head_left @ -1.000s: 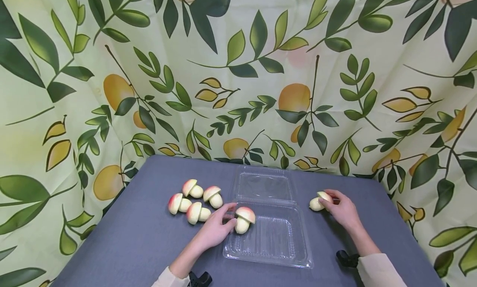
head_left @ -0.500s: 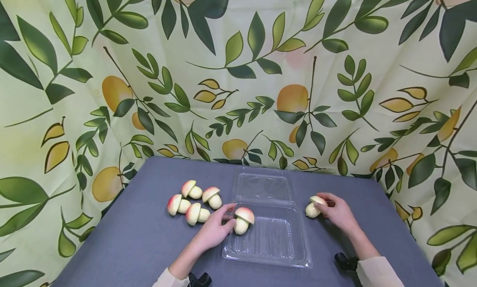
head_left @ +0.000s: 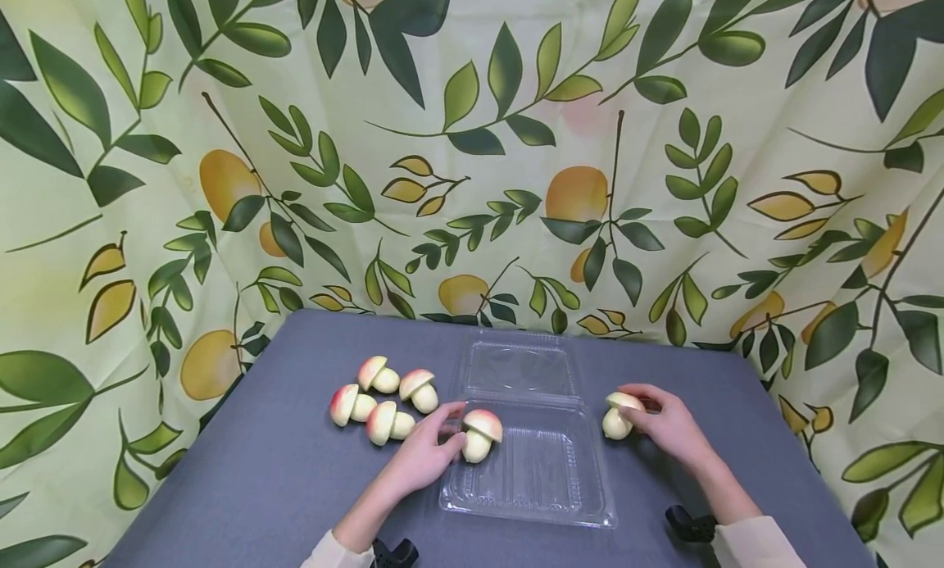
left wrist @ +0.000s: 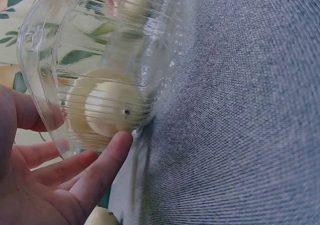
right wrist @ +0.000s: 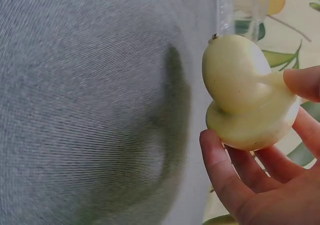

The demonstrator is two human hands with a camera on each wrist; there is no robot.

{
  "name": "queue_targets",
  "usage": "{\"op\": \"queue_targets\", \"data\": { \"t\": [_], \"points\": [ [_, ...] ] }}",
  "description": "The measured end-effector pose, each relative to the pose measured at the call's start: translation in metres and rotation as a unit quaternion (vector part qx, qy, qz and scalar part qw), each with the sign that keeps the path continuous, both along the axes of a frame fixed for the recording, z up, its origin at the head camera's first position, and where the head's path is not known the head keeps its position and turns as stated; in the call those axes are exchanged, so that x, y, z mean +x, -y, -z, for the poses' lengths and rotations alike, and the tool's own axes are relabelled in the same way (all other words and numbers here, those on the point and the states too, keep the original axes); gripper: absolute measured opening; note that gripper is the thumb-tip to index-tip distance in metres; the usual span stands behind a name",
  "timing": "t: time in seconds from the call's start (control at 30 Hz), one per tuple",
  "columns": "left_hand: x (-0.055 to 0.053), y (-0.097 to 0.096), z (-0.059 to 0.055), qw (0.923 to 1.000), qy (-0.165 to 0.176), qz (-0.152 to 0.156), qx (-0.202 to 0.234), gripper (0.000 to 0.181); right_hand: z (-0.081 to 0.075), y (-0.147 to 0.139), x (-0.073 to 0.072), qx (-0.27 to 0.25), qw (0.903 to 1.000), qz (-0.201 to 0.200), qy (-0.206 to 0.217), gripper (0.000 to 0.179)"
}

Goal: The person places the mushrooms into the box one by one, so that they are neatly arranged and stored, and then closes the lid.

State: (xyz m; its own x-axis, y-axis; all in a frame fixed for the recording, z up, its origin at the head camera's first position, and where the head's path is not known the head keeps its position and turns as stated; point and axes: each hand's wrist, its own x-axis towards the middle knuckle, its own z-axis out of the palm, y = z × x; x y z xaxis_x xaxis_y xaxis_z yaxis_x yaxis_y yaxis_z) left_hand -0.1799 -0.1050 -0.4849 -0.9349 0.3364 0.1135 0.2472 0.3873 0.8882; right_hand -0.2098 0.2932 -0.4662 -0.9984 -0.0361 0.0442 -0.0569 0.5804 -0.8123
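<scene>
Cream-white mushroom-shaped piece sits in the person's right hand, right of the clear plastic container and apart from it. Thumb and fingers pinch it at the cap; rounded stem end, dark-tipped, juts free. Second piece, red-blushed cap, lies inside the container at its left end. Beside it, left hand: fingers extended and spread, thumb well apart, one fingertip against the outside of the ribbed wall. Container's lid lies folded back on the far side. Left of the container, four more pieces, red-tinged caps, clustered close on the grey-blue tabletop. Pale sleeves at both wrists. Behind, leaf-and-fruit printed cloth.
</scene>
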Motion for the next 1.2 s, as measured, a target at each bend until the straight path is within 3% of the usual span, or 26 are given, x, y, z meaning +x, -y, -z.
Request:
{"op": "queue_targets", "data": {
  "t": [0.7,1.2],
  "points": [
    [0.001,0.000,0.001,1.0000,-0.006,0.001,0.007,0.047,-0.054,0.026,0.023,0.020,0.9959,-0.049,-0.073,0.037],
    [0.000,0.000,0.000,1.0000,0.001,0.001,0.005,0.047,-0.060,0.059,0.030,-0.001,0.9923,-0.076,-0.097,0.033]
  ]
}}
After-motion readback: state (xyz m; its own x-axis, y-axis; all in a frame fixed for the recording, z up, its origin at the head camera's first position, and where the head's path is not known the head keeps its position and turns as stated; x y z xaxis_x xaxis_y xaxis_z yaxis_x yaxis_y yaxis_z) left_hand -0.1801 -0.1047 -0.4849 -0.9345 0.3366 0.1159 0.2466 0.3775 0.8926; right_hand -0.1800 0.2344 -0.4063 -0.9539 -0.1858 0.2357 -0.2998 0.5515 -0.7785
